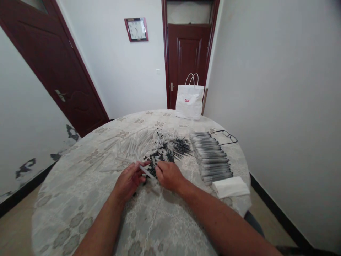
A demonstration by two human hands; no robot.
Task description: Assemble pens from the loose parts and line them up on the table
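My left hand (129, 182) is closed around a whitish translucent pen barrel (147, 171), which slants down to the right between the fingers. Close by on the right, my right hand (169, 175) has its fingers curled in near the barrel's lower end; whatever they pinch is hidden. Just beyond both hands lies a heap of small black pen parts (152, 160), partly covered by the fingers. Behind it are small white parts (161, 137) and a spread of loose clear barrels (138, 143). Thin dark refills (181, 146) fan out beyond my right hand.
A row of pens with dark ends (213, 156) lies at the right of the round table (149, 227). Beside it are a folded white cloth or tissue (231, 187) and black-framed glasses (229, 138). A white paper bag (189, 103) stands at the far edge.
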